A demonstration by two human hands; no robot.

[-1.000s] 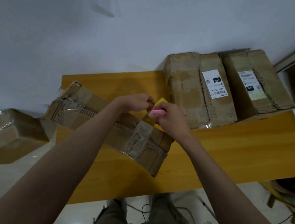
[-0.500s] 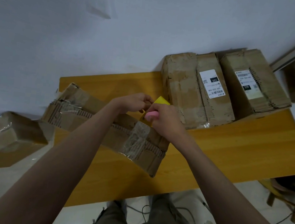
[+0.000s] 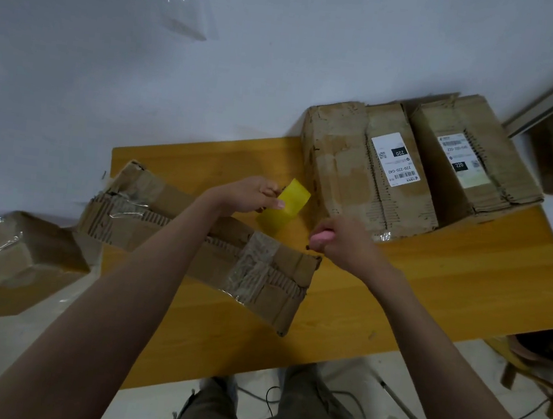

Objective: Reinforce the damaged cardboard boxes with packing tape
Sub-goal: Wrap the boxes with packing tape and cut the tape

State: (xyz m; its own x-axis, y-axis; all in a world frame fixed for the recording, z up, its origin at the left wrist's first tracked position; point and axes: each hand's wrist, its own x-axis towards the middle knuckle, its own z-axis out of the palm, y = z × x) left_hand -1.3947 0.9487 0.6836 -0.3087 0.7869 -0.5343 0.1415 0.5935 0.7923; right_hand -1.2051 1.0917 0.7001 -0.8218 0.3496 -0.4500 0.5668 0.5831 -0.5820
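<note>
A torn, flattened cardboard box point(image 3: 169, 231) with old clear tape on it lies across the left half of the wooden table point(image 3: 430, 295). Just beyond its far edge my left hand point(image 3: 252, 194) pinches a strip of yellow packing tape point(image 3: 285, 207) that stands up off the table. My right hand point(image 3: 344, 241) is a little to the right of the strip and apart from it, fingers curled round a small pink object point(image 3: 322, 238), of which only the end shows.
Two bundles of flattened cardboard boxes with white labels point(image 3: 369, 171) point(image 3: 473, 159) lie at the table's far right. A sealed box point(image 3: 10, 268) sits on the floor at the left. A white wall is behind. A wooden stool point(image 3: 542, 370) stands at the right.
My hands were together at the tape. Now they have parted: the right hand has moved right with the pink object, and a longer strip of yellow tape shows in the left hand.
</note>
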